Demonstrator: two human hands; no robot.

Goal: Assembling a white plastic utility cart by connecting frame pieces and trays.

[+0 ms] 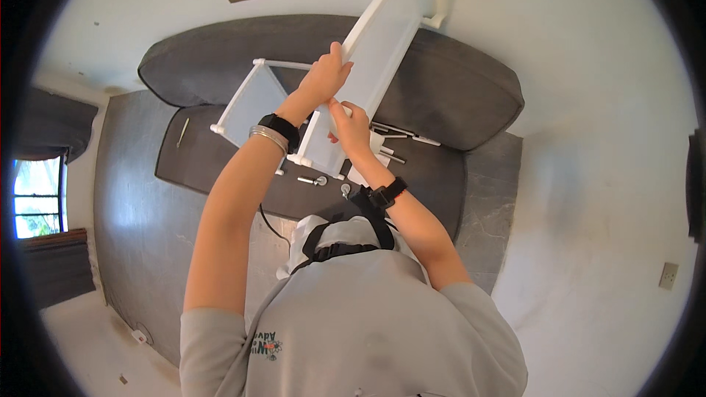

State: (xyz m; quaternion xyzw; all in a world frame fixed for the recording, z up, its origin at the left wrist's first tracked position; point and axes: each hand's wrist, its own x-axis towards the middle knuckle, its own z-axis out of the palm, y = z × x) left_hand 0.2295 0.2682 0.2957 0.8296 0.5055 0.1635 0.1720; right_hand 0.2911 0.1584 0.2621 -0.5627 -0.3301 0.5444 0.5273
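Note:
A long white-framed panel (pixel 382 44) with a pale flat sheet in it rises in front of me, tilted away up to the right. My left hand (pixel 323 79) is closed on its left edge tube. Just below, my right hand (pixel 351 129) is closed round the same edge, its thumb close to the left hand; its grip is partly hidden. Left of my hands stands a smaller white-framed panel (pixel 254 106) with corner joints, resting on the dark grey sofa (pixel 198 151). My left forearm covers part of that smaller panel.
Loose caster wheels (pixel 320 181) lie on the sofa seat near me. Several short tubes (pixel 393 156) lie to the right of the panel, and a thin pale stick (pixel 182 132) lies far left. A wall (pixel 588 103) stands at the right; a thin black cable (pixel 272 228) hangs near me.

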